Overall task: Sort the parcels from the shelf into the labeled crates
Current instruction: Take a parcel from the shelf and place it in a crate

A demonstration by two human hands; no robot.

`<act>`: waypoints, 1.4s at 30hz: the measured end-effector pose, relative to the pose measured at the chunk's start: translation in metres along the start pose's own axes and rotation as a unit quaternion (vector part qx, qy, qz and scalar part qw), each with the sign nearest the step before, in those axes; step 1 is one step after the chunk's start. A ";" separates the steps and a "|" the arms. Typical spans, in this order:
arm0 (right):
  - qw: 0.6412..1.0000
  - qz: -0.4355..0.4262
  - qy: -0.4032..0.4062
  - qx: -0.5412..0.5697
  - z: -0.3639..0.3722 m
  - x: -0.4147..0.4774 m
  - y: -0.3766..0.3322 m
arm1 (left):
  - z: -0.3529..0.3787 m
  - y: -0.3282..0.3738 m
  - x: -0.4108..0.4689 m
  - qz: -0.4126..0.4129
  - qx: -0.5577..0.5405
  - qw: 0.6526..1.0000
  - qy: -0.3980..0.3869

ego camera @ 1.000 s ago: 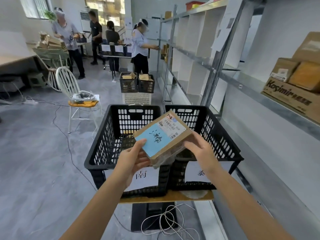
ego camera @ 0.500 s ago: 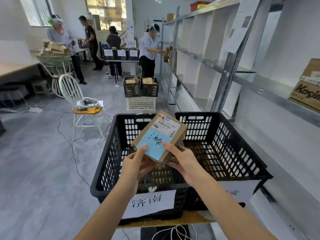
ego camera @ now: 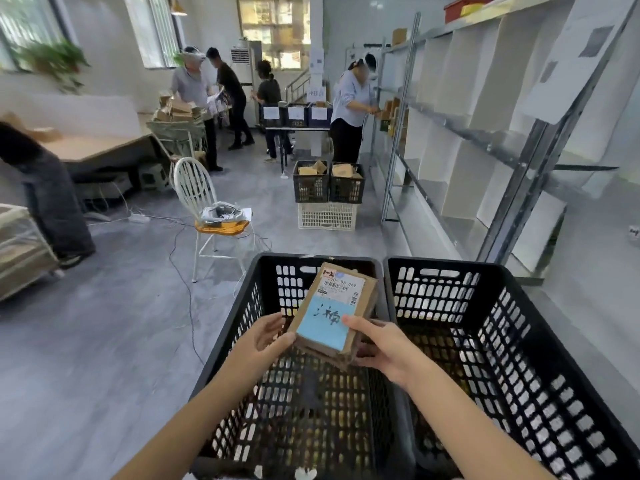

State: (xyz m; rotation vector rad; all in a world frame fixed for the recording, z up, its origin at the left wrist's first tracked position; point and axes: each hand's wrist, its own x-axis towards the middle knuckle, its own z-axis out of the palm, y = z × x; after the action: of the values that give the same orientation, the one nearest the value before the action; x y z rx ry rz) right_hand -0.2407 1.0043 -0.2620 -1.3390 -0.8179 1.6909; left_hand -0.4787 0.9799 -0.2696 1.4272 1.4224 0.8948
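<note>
A brown cardboard parcel (ego camera: 337, 303) with a white barcode label and a blue handwritten sticker is held over the left black crate (ego camera: 242, 317). My left hand (ego camera: 265, 337) grips its near left corner. My right hand (ego camera: 384, 348) holds its near right side, thumb on the blue sticker. The parcel tilts with its far end raised, inside the crate's opening. The right black crate (ego camera: 519, 327) stands touching the left one and looks empty. The crates' front labels are out of view.
A metal shelf (ego camera: 485, 133) with white dividers runs along the right. A white chair (ego camera: 204, 209) with cables stands on the grey floor ahead left. Further back are two black crates of parcels (ego camera: 329, 185) on a white crate, and several people working.
I have moved closer to the crates, and both hands have lowered the parcel from above the rim down into the left crate's opening. The crates' front labels have dropped out of view.
</note>
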 end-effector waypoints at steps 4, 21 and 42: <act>0.996 0.069 -0.038 -0.034 -0.006 0.040 -0.009 | 0.000 -0.008 0.018 -0.023 0.019 0.999 0.029; 0.982 0.167 0.020 -0.081 0.040 0.190 0.027 | -0.002 -0.064 0.148 -0.151 0.008 0.987 0.059; 0.981 0.143 -0.009 -0.134 0.061 0.289 0.098 | 0.019 -0.131 0.228 -0.281 -0.028 0.951 0.130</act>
State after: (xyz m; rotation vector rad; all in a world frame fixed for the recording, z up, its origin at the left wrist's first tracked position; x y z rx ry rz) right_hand -0.3505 1.2149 -0.4628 -1.6939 -0.9232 1.8627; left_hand -0.4879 1.1945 -0.4215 0.8025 1.8554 0.7548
